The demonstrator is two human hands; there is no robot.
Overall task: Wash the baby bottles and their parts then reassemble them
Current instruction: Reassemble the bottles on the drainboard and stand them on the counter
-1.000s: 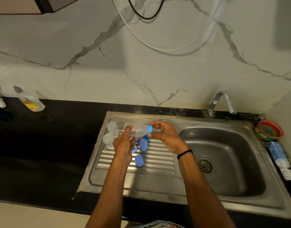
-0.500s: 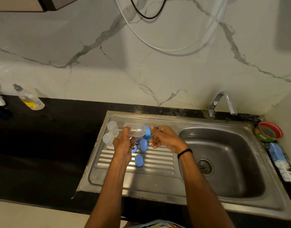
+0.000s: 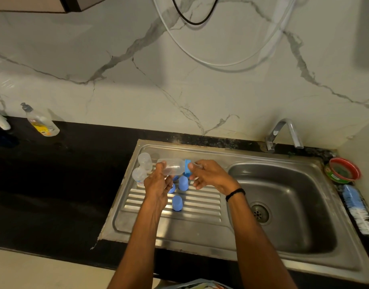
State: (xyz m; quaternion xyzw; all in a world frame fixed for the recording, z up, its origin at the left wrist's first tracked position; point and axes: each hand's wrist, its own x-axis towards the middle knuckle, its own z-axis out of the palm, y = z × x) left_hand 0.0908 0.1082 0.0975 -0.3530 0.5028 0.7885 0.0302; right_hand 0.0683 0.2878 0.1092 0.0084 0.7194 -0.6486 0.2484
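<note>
right now a person is standing at a steel sink (image 3: pixel 237 157) and holding one baby bottle (image 3: pixel 172 166) up over the ridged draining side (image 3: pixel 200 200). the bottle is lying on its side in the air, with its bottom pointing left and its top pointing right.

the left hand (image 3: pixel 157 185) is gripping the clear body of the bottle, with the fingers wrapping round it. the right hand (image 3: pixel 208 174) is pinching the blue ring (image 3: pixel 187 166) at the bottle's neck, and a clear teat seems to be poking out under the fingers, though it is hard to see well.

it looks like the putting-back-together part is going on, and the ring is being screwed on. the tap (image 3: pixel 283 130) at the far right is not running.

below the hands, blue caps (image 3: pixel 177 202) are sitting on the ridges, one near and others partly hiding behind the left hand. two more clear bottles (image 3: pixel 145 161) are standing at the far left of the draining side, just beside each other, with no blue tops on them.

next, the right hand is probably needing to keep twisting the ring until it is snug and straight. if it is going on crooked, it could leak. after that, a blue cap is likely going on top, and the two bare bottles are waiting for their parts.
</note>
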